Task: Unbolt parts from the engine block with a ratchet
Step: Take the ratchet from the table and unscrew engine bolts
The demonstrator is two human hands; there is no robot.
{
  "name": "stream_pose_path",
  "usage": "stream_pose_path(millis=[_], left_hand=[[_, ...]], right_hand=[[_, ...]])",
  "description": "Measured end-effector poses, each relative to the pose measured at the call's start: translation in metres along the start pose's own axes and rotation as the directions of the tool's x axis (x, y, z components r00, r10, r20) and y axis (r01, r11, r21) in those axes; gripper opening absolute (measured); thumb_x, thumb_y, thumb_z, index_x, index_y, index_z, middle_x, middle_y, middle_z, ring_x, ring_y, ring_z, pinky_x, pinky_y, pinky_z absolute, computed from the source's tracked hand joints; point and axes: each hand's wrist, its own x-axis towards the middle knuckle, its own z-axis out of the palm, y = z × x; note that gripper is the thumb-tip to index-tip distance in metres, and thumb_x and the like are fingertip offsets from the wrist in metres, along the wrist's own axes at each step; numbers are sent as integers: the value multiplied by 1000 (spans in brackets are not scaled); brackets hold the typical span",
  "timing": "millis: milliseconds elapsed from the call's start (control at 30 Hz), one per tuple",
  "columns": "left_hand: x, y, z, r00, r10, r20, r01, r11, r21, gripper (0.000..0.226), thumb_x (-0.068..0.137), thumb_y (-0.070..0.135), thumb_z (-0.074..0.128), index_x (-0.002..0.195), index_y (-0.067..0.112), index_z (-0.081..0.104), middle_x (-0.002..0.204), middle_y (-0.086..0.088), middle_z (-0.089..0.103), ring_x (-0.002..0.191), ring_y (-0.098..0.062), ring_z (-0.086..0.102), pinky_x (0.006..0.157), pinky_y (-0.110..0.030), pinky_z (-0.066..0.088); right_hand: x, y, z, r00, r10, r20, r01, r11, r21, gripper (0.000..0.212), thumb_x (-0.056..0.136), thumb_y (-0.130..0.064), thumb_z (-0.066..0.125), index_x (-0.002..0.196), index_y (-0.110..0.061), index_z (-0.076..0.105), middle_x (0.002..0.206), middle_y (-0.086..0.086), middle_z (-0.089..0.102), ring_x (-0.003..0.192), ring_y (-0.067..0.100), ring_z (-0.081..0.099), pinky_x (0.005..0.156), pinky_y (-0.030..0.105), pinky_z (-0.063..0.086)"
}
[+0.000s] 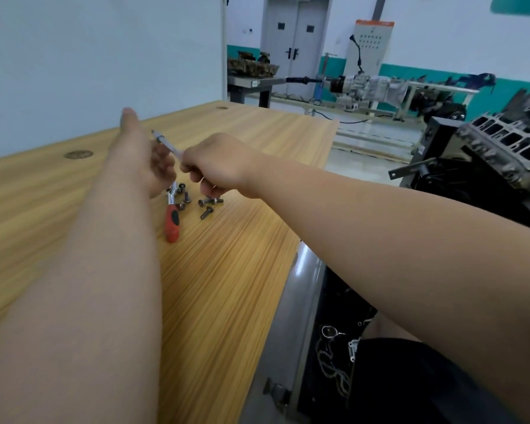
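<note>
One red-handled ratchet (pixel 172 221) lies on the wooden table (pixel 242 270), with at least five loose bolts (pixel 207 212) clustered just right of its head. Above the ratchet, the right hand (pixel 218 162) pinches one metal extension bar (pixel 166 143). The left hand (pixel 149 157) curls beside the bar, and I cannot tell whether it grips it. One engine block (pixel 502 142) stands well right of the ratchet.

Head-worn view, angled down, close over wooden table (pixel 242 270)

Ratchet (pixel 172 220): head partly hidden under left hand (pixel 144 157). Above ratchet, slim metal rod (pixel 166 143): near end buried in the curled fingers of right hand (pixel 214 163), far tip blurred. Whether the left fingers touch the rod: unreadable. Bolts (pixel 207 212) right of ratchet: count unclear, some under right hand. Engine block (pixel 508 142), far right of ratchet, cut by frame edge.
</note>
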Motion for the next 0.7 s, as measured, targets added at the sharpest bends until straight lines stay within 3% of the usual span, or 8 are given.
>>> stream_pose_path(millis=[67, 133, 233, 300, 433, 567, 633, 700], left_hand=[[4, 8, -3, 994, -56, 93, 78, 965, -252, 40, 99, 42, 38, 67, 18, 37, 51, 5, 36, 40, -12, 34, 50, -13, 35], [5, 10, -9, 1000, -4, -20, 6, 994, 111, 30, 97, 22, 39, 68, 16, 38, 55, -2, 39, 37, -15, 35, 42, -14, 35], [2, -1, -14, 978, 192, -80, -34, 526, 850, 25, 90, 29, 57, 86, 5, 53, 70, -11, 48, 59, -26, 52, 60, -34, 53], [1, -11, -10, 997, 71, -26, 6, 274, 962, 40, 89, 39, 61, 90, 0, 53, 76, -15, 52, 73, -32, 57, 79, -41, 52], [0, -23, -2, 999, 7, -44, 43, 56, 997, 49, 89, 45, 61, 73, 0, 50, 72, -14, 51, 61, -30, 50, 53, -35, 38], [8, -26, -3, 1000, 5, -23, 22, 99, 995, 43, 94, 35, 58, 71, 0, 50, 75, -15, 53, 65, -30, 52, 66, -38, 44], [14, -29, -6, 999, -44, 5, 3, 189, 982, 37, 96, 32, 54, 78, 0, 53, 84, -16, 57, 75, -30, 54, 74, -41, 43], [14, -27, -10, 996, -89, 15, 16, 336, 942, 35, 98, 32, 50, 77, 5, 53, 79, -14, 59, 68, -26, 50, 66, -37, 42]], right_hand=[[2, 0, 5, 998, -66, 14, 68, 989, -129, 31, 99, -24, 49, 84, -2, 65, 78, 13, 63, 56, 18, 53, 54, 28, 43], [7, 5, 3, 994, -75, -80, 56, 975, -214, 40, 101, -27, 46, 93, 5, 69, 78, 11, 62, 61, 20, 53, 59, 29, 44], [15, 26, -3, 984, -86, -156, 10, 900, -436, 38, 102, -30, 45, 100, 2, 65, 90, 12, 63, 80, 22, 58, 74, 32, 45], [14, 47, 0, 996, -40, -75, -8, 836, -548, 55, 96, -44, 54, 136, -6, 50, 133, 13, 55, 120, 26, 53, 100, 37, 43], [11, 80, 14, 992, 9, 123, 71, 774, -629, 107, 79, -71, 59, 157, -15, 10, 163, 8, 17, 148, 29, 19, 118, 49, 21], [27, 80, 21, 991, 16, 129, 72, 763, -643, 111, 79, -78, 52, 157, -16, 4, 165, 8, 12, 150, 28, 14, 120, 49, 16], [32, 77, 26, 992, -3, 126, 85, 754, -652, 107, 81, -75, 51, 157, -15, 6, 164, 8, 14, 150, 27, 15, 120, 49, 17], [33, 77, 29, 993, -62, 100, 110, 781, -615, 98, 86, -66, 55, 156, -13, 12, 163, 8, 19, 149, 26, 18, 119, 47, 19]])
